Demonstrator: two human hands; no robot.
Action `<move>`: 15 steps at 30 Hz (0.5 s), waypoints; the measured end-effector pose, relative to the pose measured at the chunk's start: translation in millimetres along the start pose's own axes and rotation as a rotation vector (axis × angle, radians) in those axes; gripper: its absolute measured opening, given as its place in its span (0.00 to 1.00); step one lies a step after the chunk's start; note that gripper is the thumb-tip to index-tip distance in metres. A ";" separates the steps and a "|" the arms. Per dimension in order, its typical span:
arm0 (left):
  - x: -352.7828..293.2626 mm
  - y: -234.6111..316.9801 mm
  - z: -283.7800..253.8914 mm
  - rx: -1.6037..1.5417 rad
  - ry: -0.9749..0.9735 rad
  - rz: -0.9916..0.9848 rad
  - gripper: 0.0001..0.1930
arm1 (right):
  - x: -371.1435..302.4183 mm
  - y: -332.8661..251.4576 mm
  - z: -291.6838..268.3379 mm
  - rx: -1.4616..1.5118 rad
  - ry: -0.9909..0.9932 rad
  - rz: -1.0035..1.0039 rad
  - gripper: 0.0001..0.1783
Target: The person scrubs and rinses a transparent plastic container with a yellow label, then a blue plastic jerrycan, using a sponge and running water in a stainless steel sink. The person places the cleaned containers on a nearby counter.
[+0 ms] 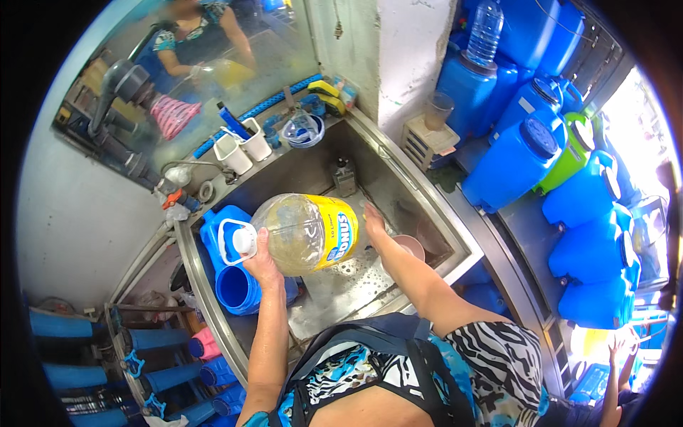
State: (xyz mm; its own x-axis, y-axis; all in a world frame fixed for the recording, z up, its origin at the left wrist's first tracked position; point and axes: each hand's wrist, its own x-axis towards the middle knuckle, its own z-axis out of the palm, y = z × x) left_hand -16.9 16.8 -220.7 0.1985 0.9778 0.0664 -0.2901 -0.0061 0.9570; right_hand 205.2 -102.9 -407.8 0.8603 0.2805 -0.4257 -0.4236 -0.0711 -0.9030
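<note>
A large clear plastic jug (290,226) with a yellow and blue label, a white cap (245,240) and a white loop handle lies on its side over the steel sink (455,252). My left hand (263,262) is closed around its neck, just behind the cap. At the other end, my right hand (372,220) presses against the base, its fingers partly hidden by the jug. Below the cap stands a blue container (237,286) with a round open mouth. A pinkish bowl (410,247) sits in the sink beyond my right forearm.
A dark bottle (343,176) stands against the sink's far wall. White holders (233,154), a small basin (304,131) and sponges (326,98) line the back ledge. Blue containers (516,160) crowd the right. A co-worker's arm (612,384) shows at lower right.
</note>
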 end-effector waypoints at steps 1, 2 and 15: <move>-1.6 0.0 -1.1 -0.041 -0.038 -0.013 0.29 | -0.9 -0.2 -0.4 -0.056 -0.037 -0.153 0.22; -2.2 1.8 -2.6 -0.026 -0.073 -0.024 0.30 | -11.1 -6.1 2.9 -0.135 -0.079 -0.223 0.21; 10.1 15.6 6.7 0.053 -0.229 0.146 0.34 | -44.9 -99.0 30.1 -0.097 -0.624 -0.637 0.23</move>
State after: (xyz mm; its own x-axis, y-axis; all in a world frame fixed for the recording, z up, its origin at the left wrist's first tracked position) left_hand -13.1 25.2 -203.2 0.3663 0.8931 0.2611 -0.2833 -0.1603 0.9456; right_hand 199.9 -79.7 -297.5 0.6012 0.7617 0.2416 0.1317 0.2038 -0.9701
